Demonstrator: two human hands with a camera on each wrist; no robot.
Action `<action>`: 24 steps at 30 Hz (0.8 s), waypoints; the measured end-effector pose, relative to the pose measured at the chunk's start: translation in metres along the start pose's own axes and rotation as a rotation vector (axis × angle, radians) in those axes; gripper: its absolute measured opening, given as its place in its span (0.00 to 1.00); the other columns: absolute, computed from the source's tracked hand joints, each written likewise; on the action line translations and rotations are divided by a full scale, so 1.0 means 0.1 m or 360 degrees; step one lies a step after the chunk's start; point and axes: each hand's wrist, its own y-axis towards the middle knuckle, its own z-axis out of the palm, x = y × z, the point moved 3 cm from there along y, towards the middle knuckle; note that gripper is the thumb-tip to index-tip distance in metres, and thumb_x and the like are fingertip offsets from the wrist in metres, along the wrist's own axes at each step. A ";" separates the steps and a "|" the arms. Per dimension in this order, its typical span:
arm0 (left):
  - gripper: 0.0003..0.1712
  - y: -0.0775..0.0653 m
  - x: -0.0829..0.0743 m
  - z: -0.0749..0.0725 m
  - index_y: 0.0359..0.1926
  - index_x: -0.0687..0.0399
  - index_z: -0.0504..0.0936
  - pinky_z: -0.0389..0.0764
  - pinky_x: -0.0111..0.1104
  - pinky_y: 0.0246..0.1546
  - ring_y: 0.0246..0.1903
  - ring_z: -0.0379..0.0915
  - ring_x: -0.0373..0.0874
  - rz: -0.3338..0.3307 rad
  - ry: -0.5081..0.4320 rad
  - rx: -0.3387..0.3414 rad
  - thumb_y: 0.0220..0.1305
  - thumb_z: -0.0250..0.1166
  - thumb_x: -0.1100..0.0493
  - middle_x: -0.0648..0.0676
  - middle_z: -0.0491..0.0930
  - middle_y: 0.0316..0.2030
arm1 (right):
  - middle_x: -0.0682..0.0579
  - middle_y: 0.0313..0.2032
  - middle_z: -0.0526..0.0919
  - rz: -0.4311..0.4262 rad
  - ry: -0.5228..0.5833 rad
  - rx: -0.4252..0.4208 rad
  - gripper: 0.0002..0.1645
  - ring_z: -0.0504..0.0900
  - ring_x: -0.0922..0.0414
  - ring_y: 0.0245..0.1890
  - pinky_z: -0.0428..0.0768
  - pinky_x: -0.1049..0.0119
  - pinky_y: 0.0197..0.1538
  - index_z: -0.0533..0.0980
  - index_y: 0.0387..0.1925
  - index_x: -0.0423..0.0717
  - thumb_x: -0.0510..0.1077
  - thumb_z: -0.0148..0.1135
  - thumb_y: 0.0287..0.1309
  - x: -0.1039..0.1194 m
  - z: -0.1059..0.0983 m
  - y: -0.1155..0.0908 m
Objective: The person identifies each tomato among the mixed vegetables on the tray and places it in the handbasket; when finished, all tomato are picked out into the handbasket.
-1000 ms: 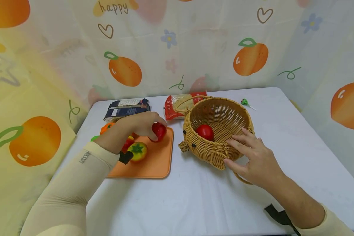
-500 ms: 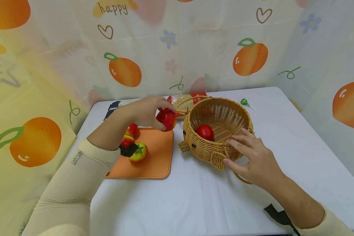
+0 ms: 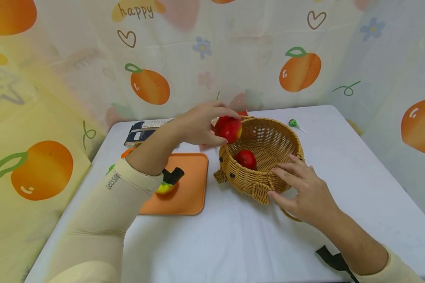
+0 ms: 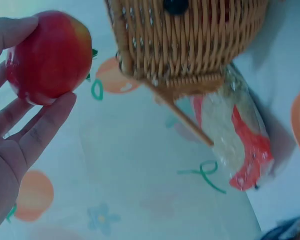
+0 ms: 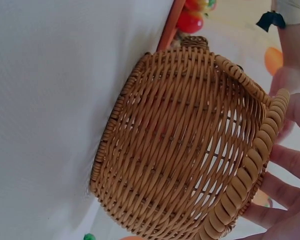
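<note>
Over the far left rim of a wicker basket (image 3: 258,188), my left hand (image 3: 202,124) holds a red apple with a yellow patch (image 3: 228,129). Thumb and fingertips pinch its sides in the left wrist view, where the apple (image 4: 52,57) appears beside the basket wall. My right hand (image 3: 306,188) rests at the basket's near right rim, fingers spread and relaxed. In the right wrist view, the basket's thick coiled handle (image 5: 240,185) hides the right fingertips. A red fruit (image 3: 246,159) lies inside the basket.
An orange tray (image 3: 191,184) left of the basket carries fruit, partly covered by my left sleeve. A dark blue package (image 3: 138,133) and a red-and-clear bag (image 4: 235,130) stand at the back. A green lollipop (image 3: 293,123) lies at the back right.
My left hand has lifted the apple off the tray and carried it right and upward to the basket rim. The right hand and basket have stayed still.
</note>
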 end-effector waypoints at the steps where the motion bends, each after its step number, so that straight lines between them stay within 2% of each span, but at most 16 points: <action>1: 0.33 0.04 -0.03 0.03 0.67 0.38 0.77 0.85 0.33 0.48 0.57 0.71 0.43 0.0028 0.0018 -0.0004 0.60 0.74 0.53 0.48 0.72 0.62 | 0.46 0.53 0.85 -0.0001 0.0001 0.0000 0.29 0.73 0.37 0.67 0.71 0.20 0.51 0.85 0.52 0.46 0.62 0.70 0.58 0.00 0.00 0.00; 4: 0.35 0.14 -0.11 0.15 0.69 0.38 0.76 0.84 0.34 0.50 0.57 0.72 0.44 0.0073 0.0088 0.0021 0.62 0.74 0.51 0.48 0.71 0.63 | 0.46 0.53 0.85 -0.0009 0.0005 -0.0003 0.30 0.73 0.37 0.67 0.71 0.20 0.50 0.85 0.52 0.46 0.64 0.67 0.60 -0.01 0.00 0.00; 8: 0.36 0.25 -0.18 0.34 0.71 0.36 0.73 0.83 0.39 0.55 0.61 0.70 0.47 0.0082 0.0223 0.0124 0.63 0.73 0.48 0.49 0.69 0.67 | 0.46 0.53 0.85 -0.0030 0.0009 -0.0015 0.35 0.73 0.36 0.67 0.71 0.20 0.49 0.85 0.52 0.46 0.70 0.60 0.65 -0.01 0.00 0.00; 11: 0.37 0.32 -0.20 0.46 0.73 0.34 0.72 0.82 0.41 0.58 0.65 0.68 0.48 0.0082 0.0289 0.0208 0.64 0.72 0.47 0.50 0.68 0.69 | 0.45 0.52 0.85 -0.0045 0.0001 -0.0027 0.38 0.74 0.36 0.66 0.72 0.20 0.48 0.85 0.52 0.45 0.73 0.54 0.66 0.00 0.00 0.00; 15: 0.38 0.37 -0.19 0.58 0.74 0.35 0.70 0.81 0.42 0.60 0.66 0.67 0.48 0.0092 0.0310 0.0263 0.64 0.72 0.48 0.50 0.68 0.69 | 0.45 0.52 0.85 -0.0054 -0.0008 -0.0037 0.40 0.74 0.36 0.66 0.72 0.21 0.48 0.85 0.51 0.45 0.74 0.51 0.67 0.00 0.00 0.00; 20: 0.38 0.40 -0.17 0.64 0.74 0.37 0.70 0.80 0.43 0.62 0.67 0.67 0.50 0.0099 0.0309 0.0272 0.64 0.72 0.49 0.51 0.68 0.69 | 0.44 0.53 0.85 -0.0054 -0.0006 -0.0040 0.40 0.74 0.36 0.66 0.72 0.20 0.48 0.86 0.51 0.44 0.74 0.51 0.67 0.00 0.00 0.00; 24: 0.39 0.40 -0.17 0.65 0.75 0.38 0.70 0.75 0.43 0.67 0.69 0.66 0.49 0.0112 0.0319 0.0291 0.65 0.72 0.50 0.52 0.67 0.71 | 0.44 0.53 0.85 -0.0039 -0.0008 -0.0021 0.35 0.74 0.36 0.66 0.72 0.20 0.48 0.85 0.51 0.45 0.69 0.60 0.64 -0.01 0.00 -0.01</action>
